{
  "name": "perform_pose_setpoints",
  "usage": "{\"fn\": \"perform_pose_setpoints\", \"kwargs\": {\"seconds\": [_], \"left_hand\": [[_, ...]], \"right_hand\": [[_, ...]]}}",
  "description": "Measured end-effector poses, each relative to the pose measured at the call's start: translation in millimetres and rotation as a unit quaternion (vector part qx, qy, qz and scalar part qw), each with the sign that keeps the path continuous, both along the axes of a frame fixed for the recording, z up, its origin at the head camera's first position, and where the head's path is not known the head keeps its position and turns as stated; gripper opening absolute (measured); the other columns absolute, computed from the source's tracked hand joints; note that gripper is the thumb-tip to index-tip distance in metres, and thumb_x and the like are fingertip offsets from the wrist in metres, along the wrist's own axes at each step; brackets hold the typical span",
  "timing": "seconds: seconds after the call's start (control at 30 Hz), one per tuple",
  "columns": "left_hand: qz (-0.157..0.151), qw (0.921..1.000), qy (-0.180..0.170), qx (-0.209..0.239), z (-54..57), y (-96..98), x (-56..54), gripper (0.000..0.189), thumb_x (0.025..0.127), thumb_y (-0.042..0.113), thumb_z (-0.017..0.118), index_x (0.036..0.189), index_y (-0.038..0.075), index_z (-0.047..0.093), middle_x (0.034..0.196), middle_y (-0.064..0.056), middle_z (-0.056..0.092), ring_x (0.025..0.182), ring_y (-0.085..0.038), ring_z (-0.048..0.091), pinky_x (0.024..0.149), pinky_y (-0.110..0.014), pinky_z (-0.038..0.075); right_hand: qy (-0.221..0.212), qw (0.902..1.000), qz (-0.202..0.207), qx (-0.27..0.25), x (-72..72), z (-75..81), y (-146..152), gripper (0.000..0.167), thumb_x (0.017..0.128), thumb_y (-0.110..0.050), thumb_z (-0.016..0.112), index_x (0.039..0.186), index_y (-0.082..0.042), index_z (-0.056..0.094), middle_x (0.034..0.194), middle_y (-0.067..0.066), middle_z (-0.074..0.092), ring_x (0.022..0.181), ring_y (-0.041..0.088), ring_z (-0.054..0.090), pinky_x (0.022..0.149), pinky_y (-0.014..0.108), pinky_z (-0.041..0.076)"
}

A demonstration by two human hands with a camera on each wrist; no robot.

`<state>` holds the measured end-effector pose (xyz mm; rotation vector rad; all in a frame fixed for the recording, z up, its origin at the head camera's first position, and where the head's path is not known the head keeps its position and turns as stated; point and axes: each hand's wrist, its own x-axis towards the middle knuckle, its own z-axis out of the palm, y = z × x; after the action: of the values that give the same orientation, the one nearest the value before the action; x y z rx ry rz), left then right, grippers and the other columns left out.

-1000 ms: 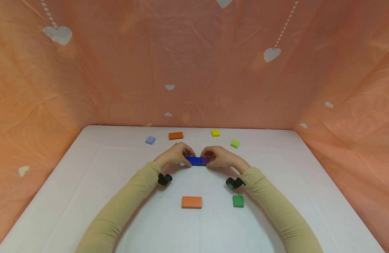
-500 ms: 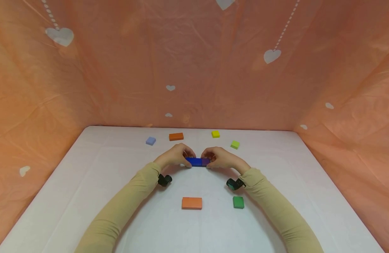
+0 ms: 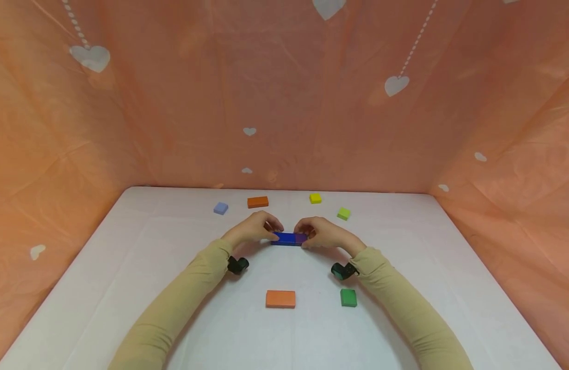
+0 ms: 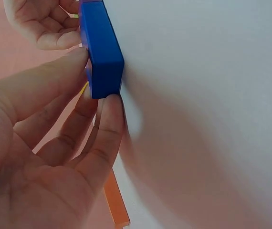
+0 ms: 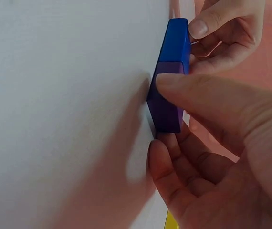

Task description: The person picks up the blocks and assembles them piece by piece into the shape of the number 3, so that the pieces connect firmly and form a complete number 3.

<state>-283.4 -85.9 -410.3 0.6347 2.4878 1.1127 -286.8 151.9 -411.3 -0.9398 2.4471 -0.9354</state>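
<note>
A long blue block (image 3: pixel 286 238) and a short purple block (image 5: pixel 168 107) lie end to end on the white table, touching. At the blue block's free left end is my left hand (image 3: pixel 253 227), its thumb tip at the upper edge and a fingertip at the end face in the left wrist view. Its thumb no longer covers the front side. My right hand (image 3: pixel 325 232) grips the purple block, thumb on the front face and fingers around the far side and end. Those fingers are partly hidden behind the block.
Behind the hands lie a lavender block (image 3: pixel 221 208), a dark orange block (image 3: pixel 258 202), a yellow block (image 3: pixel 315 198) and a lime block (image 3: pixel 344 214). Nearer are an orange block (image 3: pixel 280 299) and a green block (image 3: pixel 348 298). An orange cloth (image 3: pixel 284 103) hangs behind the table.
My left hand has loosened and shifted slightly left, uncovering the blue block's front left corner. The right hand keeps its grip. The head view has tilted slightly upward.
</note>
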Motion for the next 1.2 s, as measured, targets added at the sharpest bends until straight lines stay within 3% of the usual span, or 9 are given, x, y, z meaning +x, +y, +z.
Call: {"fn": "perform_pose_setpoints", "kwargs": {"seconds": [0.23, 0.87, 1.2], "left_hand": [[0.013, 0.9999, -0.009, 0.0, -1.4, -0.9, -1.0, 0.018, 0.084, 0.005, 0.073, 0.102, 0.005, 0.072, 0.094, -0.002, 0.068, 0.089, -0.019, 0.058, 0.082, -0.032, 0.049], [0.003, 0.9999, -0.01, 0.001, -2.8, -0.2, -1.1, 0.018, 0.085, 0.004, 0.071, 0.103, 0.004, 0.071, 0.091, -0.002, 0.067, 0.086, -0.018, 0.058, 0.083, -0.032, 0.049], [-0.008, 1.0, -0.003, 0.004, -3.4, -0.3, -3.9, 0.018, 0.085, 0.003, 0.071, 0.103, 0.003, 0.071, 0.09, -0.003, 0.067, 0.083, -0.018, 0.057, 0.081, -0.03, 0.049]], "right_hand": [[0.003, 1.0, 0.006, -0.004, -1.8, -2.6, -0.5, 0.031, 0.081, -0.003, 0.075, 0.109, -0.003, 0.063, 0.101, 0.004, 0.064, 0.088, 0.017, 0.056, 0.08, 0.029, 0.048], [0.005, 1.0, 0.004, 0.001, -1.2, -3.4, -0.5, 0.031, 0.081, -0.003, 0.075, 0.109, -0.002, 0.063, 0.101, 0.004, 0.064, 0.087, 0.015, 0.056, 0.078, 0.027, 0.048], [0.006, 0.9999, 0.001, 0.009, -0.9, 3.4, 0.9, 0.033, 0.081, -0.005, 0.076, 0.111, -0.003, 0.062, 0.102, 0.004, 0.064, 0.09, 0.017, 0.056, 0.081, 0.03, 0.048]]}}
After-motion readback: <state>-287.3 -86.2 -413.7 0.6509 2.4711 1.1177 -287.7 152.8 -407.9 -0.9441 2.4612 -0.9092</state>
